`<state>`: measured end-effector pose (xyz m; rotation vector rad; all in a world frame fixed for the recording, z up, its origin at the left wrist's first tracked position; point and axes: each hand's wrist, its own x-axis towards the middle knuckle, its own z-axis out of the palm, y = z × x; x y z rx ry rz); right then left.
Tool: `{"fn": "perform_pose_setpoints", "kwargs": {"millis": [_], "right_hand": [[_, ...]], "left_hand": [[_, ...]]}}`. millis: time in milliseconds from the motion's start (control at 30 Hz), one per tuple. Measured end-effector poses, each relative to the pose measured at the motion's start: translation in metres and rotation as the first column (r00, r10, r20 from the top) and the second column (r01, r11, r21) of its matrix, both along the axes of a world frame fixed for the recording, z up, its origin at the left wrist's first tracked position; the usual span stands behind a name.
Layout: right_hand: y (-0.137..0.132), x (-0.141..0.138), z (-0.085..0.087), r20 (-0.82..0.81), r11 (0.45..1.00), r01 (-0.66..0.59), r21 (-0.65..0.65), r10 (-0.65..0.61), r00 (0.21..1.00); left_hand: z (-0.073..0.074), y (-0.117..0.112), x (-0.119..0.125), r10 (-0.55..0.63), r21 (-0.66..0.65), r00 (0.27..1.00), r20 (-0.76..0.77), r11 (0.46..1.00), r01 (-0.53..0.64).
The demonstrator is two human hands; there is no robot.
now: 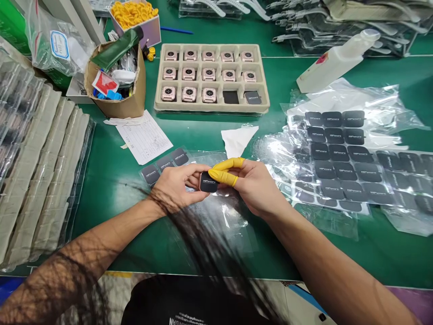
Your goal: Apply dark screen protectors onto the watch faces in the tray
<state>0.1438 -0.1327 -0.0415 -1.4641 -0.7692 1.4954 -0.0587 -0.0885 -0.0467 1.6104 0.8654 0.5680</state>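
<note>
We hold the black-faced watch (209, 183) between our hands: our left hand (177, 187) clamps its left side, our right hand (259, 186) pinches its upper right corner through 2 yellow finger cots (227, 178). Its squarish face shows no clear long axis.

A square black-faced device (208, 183) is resting between your bare left hand (177, 185) and yellow-cotted right hand (255, 187). Beyond them a rectangular beige plastic tray (209, 107) is lying, square pink watch cases (209, 74) sitting in most of its compartments. Left of it an open brown cardboard box (125, 106) is standing, a box (151, 30) of yellow rubber finger cots (133, 13) sitting behind. At your far left, beige rectangular trays (37, 176) are lying stacked. To your right, square black stickers (334, 152) are lying on clear plastic sheets (341, 223), a white plastic bottle (331, 70) sitting behind them.
</note>
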Motion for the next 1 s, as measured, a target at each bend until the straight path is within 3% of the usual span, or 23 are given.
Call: {"fn": "perform_pose_setpoints", "kwargs": {"millis": [167,267,333,400,467,500,533,633,733,767,800,867,933,1000], "right_hand": [[-0.004,-0.003,-0.007,0.068,0.997,-0.009,0.072,0.004,0.998],[-0.008,0.004,-0.014,0.290,0.966,0.010,0.259,-0.088,0.953],[-0.009,0.011,-0.018,0.508,0.868,-0.100,0.486,-0.187,0.841],[-0.009,0.019,-0.020,0.683,0.693,-0.379,0.613,-0.224,0.695],[-0.009,0.024,-0.023,0.818,0.521,-0.652,0.551,-0.185,0.544],[-0.008,0.025,-0.025,0.865,0.483,-0.725,0.491,-0.174,0.471],[-0.008,0.026,-0.026,0.895,0.485,-0.754,0.443,-0.182,0.408],[-0.006,0.027,-0.030,0.915,0.591,-0.699,0.402,-0.268,0.301],[-0.004,0.024,-0.032,0.915,0.542,-0.738,0.401,-0.275,0.295],[-0.004,0.022,-0.032,0.915,0.545,-0.736,0.402,-0.273,0.297],[-0.004,0.019,-0.031,0.909,0.580,-0.699,0.417,-0.284,0.307],[-0.006,0.010,-0.031,0.867,0.704,-0.520,0.483,-0.303,0.396],[-0.010,-0.002,-0.031,0.745,0.787,-0.331,0.521,-0.229,0.627],[-0.010,-0.011,-0.029,0.531,0.823,-0.257,0.507,-0.064,0.845]], "left_hand": [[0.002,0.001,0.001,0.009,-0.016,1.000,-0.009,1.000,-0.009],[0.004,0.002,0.002,0.039,-0.062,0.999,-0.006,0.997,-0.040],[0.005,0.003,0.003,0.068,-0.105,0.998,-0.006,0.992,-0.068],[0.007,0.004,0.003,0.085,-0.157,0.996,0.000,0.984,-0.084],[0.008,0.004,0.002,0.111,-0.211,0.994,0.022,0.972,-0.104],[0.008,0.004,0.002,0.128,-0.238,0.991,0.035,0.964,-0.116],[0.008,0.004,0.002,0.149,-0.263,0.988,0.048,0.956,-0.132],[0.008,0.003,0.001,0.204,-0.311,0.977,0.060,0.934,-0.176],[0.008,0.001,0.002,0.235,-0.314,0.970,0.064,0.927,-0.203],[0.008,0.001,0.003,0.249,-0.304,0.966,0.071,0.928,-0.216],[0.007,0.000,0.003,0.261,-0.286,0.962,0.081,0.930,-0.228],[0.005,0.000,0.003,0.270,-0.206,0.958,0.099,0.947,-0.246],[0.001,-0.002,0.002,0.237,-0.045,0.966,0.103,0.971,-0.234],[-0.003,-0.007,-0.001,0.196,0.148,0.978,0.068,0.968,-0.204]]}}
